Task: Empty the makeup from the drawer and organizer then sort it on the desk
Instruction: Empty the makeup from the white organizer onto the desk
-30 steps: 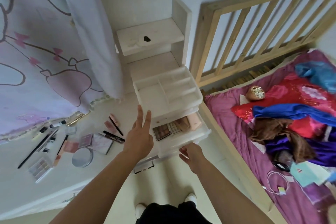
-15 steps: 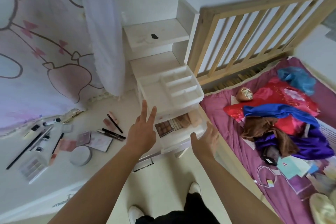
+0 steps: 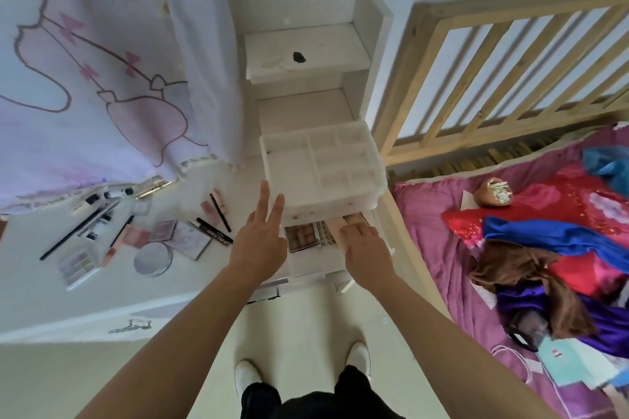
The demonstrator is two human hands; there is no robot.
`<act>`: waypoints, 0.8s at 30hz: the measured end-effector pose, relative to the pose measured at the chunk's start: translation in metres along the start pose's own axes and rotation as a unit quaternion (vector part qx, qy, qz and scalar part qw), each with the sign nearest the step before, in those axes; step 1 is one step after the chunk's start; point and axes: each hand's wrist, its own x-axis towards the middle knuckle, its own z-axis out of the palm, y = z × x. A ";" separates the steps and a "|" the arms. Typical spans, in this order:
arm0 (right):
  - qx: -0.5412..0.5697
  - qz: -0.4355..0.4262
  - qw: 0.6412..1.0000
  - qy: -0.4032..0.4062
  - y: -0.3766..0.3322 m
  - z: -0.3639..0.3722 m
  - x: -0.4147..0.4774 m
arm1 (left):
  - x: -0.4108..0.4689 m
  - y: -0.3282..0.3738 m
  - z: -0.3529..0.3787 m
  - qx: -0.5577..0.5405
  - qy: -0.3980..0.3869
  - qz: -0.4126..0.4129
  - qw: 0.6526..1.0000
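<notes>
While the right hand [image 3: 366, 248] dips into the pulled-out white plastic drawer [image 3: 306, 269], the left hand [image 3: 260, 241] hovers beside it, 2 straight fingers apart.
That drawer sits under the frosted white plastic organizer [image 3: 320, 160] and holds 3 flat cases: 1 brown gridded eyeshadow palette [image 3: 302, 237], 1 pale ribbed palette [image 3: 323, 231] and 1 smooth peach rectangular case [image 3: 335, 226] under the right fingertips; whether they grip it cannot be told. Slim sticks and 1 round silvery compact [image 3: 152, 259] lie on the matte white desk [image 3: 41, 289].
</notes>
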 end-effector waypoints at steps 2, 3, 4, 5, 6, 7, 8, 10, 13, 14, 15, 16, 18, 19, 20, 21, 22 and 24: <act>0.062 0.044 0.997 -0.035 -0.002 -0.001 0.009 | -0.001 0.004 0.001 -0.001 0.003 -0.008 1.000; 0.086 0.069 0.992 -0.057 -0.005 0.000 0.013 | -0.001 0.005 0.002 -0.001 0.003 -0.011 1.000; 0.088 0.084 0.990 -0.072 -0.007 0.002 0.018 | -0.001 0.005 0.001 0.002 0.003 -0.013 1.000; 0.070 0.091 0.990 -0.079 -0.008 0.005 0.023 | 0.000 0.005 0.001 0.007 0.002 -0.013 1.000; 0.043 0.097 0.991 -0.080 -0.011 0.009 0.027 | -0.001 0.005 0.000 0.012 -0.001 -0.013 1.000; 0.024 0.102 0.992 -0.074 -0.012 0.014 0.029 | -0.001 0.004 0.000 0.018 -0.005 -0.012 1.000; 0.012 0.100 0.993 -0.058 -0.013 0.019 0.029 | -0.001 0.004 0.000 0.021 -0.008 -0.012 1.000; -0.015 0.083 0.996 -0.016 -0.012 0.025 0.028 | -0.001 0.004 -0.001 0.024 -0.014 -0.013 1.000; -0.037 0.079 0.996 -0.003 -0.008 0.021 0.027 | -0.001 0.005 -0.002 0.023 -0.023 -0.016 0.999; -0.031 0.080 0.996 -0.009 -0.008 0.017 0.027 | -0.002 0.005 -0.001 0.021 -0.025 -0.017 0.999; -0.028 0.084 0.996 -0.023 -0.008 0.013 0.026 | -0.002 0.005 -0.001 0.021 -0.024 -0.017 0.999; -0.031 0.085 0.995 -0.042 -0.007 0.010 0.027 | -0.001 0.004 0.000 0.024 -0.023 -0.015 0.999; -0.058 0.066 0.993 -0.074 -0.007 0.003 0.028 | 0.000 0.002 0.003 0.025 -0.016 -0.010 1.000; -0.077 0.057 0.992 -0.086 -0.007 -0.002 0.028 | 0.000 0.001 0.004 0.025 -0.012 -0.006 1.000; -0.092 0.054 0.990 -0.096 -0.007 -0.006 0.028 | 0.001 0.000 0.006 0.023 -0.010 -0.003 1.000; -0.098 0.056 0.988 -0.103 -0.008 -0.009 0.028 | 0.001 -0.002 0.008 0.021 -0.007 0.000 1.000; -0.095 0.063 0.988 -0.106 -0.008 -0.012 0.027 | 0.002 -0.003 0.009 0.017 -0.007 0.002 1.000; -0.078 0.072 0.989 -0.101 -0.008 -0.018 0.027 | 0.001 -0.005 0.013 0.018 0.003 0.011 1.000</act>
